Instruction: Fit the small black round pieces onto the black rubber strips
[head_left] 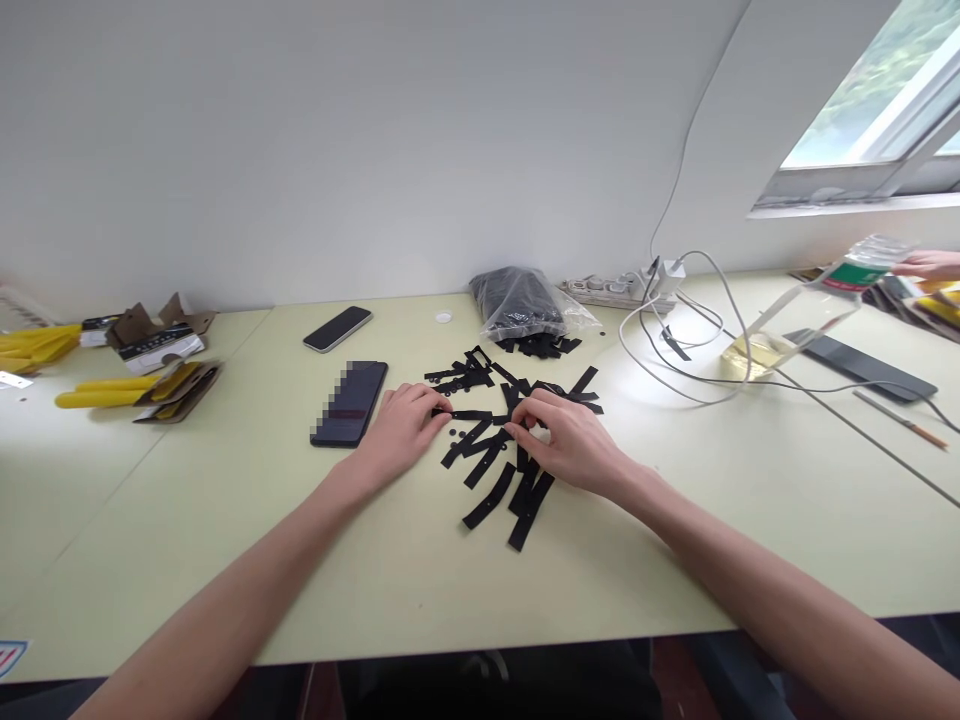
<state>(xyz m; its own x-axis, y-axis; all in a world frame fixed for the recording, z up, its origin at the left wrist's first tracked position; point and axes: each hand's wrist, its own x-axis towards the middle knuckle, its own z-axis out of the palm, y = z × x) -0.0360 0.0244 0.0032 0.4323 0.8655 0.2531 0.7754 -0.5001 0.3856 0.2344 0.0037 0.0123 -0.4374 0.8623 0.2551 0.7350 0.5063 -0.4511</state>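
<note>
A loose pile of black rubber-like strips (499, 470) lies on the pale green table (225, 560), with small black round pieces (454, 433) among them. My left hand (401, 430) rests at the pile's left side, its fingertips pinching the end of a thin strip (469, 414). My right hand (562, 440) lies over the middle of the pile, and its fingertips are on the strips, though the fingers hide what they touch. Whether it grips one cannot be seen.
Two phones (349, 403) lie left of the pile, and a clear bag of black strips (517, 305) stands behind it. White cables (675, 345) cross the table to a power strip (600, 293). Yellow-handled tools (112, 393) lie at left. Another person's hand (930, 265) is at far right.
</note>
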